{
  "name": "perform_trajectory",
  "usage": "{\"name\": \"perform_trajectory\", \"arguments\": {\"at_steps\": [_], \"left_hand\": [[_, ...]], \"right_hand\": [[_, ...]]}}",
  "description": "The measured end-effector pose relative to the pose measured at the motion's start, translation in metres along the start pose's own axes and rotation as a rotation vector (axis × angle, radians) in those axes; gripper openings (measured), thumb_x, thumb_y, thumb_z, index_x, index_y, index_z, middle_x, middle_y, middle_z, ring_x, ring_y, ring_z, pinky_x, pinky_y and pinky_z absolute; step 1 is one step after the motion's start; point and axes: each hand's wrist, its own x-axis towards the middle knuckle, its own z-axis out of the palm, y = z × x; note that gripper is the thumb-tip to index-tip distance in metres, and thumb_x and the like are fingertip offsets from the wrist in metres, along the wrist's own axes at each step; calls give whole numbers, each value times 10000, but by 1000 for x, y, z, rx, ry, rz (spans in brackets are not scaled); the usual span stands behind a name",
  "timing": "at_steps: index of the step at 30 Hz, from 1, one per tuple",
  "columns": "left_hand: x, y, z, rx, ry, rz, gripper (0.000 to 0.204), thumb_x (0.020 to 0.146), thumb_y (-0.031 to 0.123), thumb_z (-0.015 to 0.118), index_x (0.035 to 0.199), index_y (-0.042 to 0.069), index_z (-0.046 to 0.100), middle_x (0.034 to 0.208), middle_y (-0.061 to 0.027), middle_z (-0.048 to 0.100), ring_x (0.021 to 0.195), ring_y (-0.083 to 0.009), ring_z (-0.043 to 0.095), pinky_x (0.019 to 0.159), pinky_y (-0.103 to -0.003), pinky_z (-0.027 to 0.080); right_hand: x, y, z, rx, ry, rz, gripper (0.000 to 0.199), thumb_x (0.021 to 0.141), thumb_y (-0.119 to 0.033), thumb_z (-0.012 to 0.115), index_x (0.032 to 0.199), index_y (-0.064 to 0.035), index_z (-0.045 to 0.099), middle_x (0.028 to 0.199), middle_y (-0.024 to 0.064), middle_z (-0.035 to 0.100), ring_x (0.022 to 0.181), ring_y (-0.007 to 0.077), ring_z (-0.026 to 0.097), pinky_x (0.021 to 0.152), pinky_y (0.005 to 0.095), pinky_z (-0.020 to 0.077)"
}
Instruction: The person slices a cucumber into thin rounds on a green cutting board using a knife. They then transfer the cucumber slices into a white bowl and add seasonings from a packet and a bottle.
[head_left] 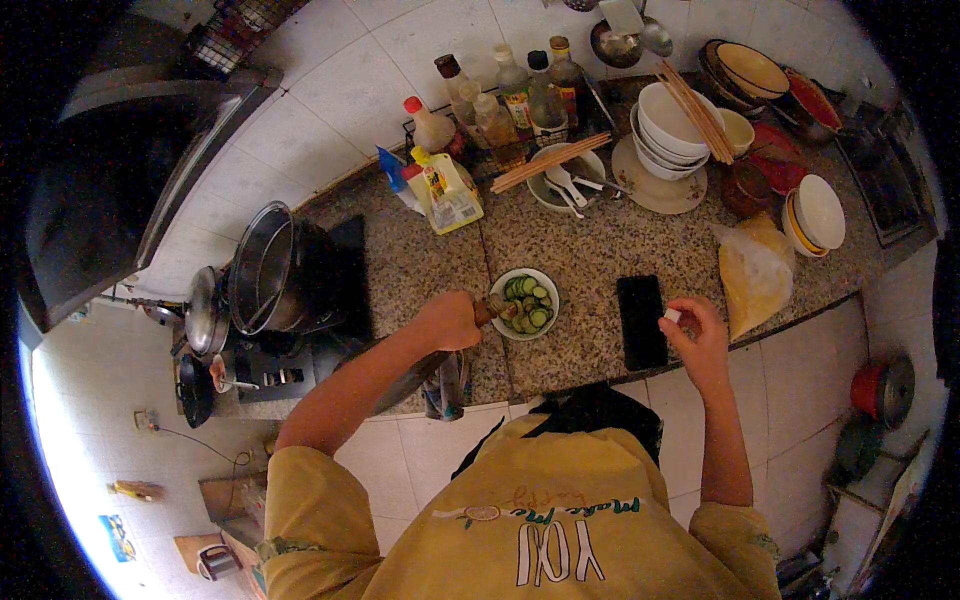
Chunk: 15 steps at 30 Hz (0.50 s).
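Observation:
My left hand (455, 320) is closed around a dark bottle (484, 314), its neck end tilted over the left rim of a small white bowl (554, 318). Most of the bottle is hidden by my hand and forearm. Sliced cucumber (528, 302) lies in the bowl. On the right, my right hand (702, 340) pinches a small white cap (672, 315) between thumb and fingertips. Just left of that hand, a black phone (641, 322) lies flat on the counter.
Seasoning bottles (515, 95) and a yellow pouch (446, 190) stand at the back. Stacked white bowls (672, 125) hold chopsticks. A bag of yellow contents (757, 270) lies right. A large pot (268, 270) stands on the left, beneath the range hood (190, 170).

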Motion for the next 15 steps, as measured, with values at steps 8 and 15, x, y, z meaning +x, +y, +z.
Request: {"name": "perform_trajectory", "arguments": {"at_steps": [8,15], "left_hand": [[-5,9,-8,74,2,-5,240,597,186,587,659,-46,595,620,-251,579,601,-381,596,574,-437,497],[-6,9,-10,26,-6,12,250,585,183,597,625,-63,583,588,-239,576,570,-369,598,555,-432,494]], "right_hand": [[-1,5,0,7,2,-5,245,701,-89,704,917,-48,596,915,78,577,780,176,578,706,289,482],[1,4,-1,13,-6,3,243,708,-92,701,920,-43,593,909,80,574,804,186,580,715,292,485]]}}
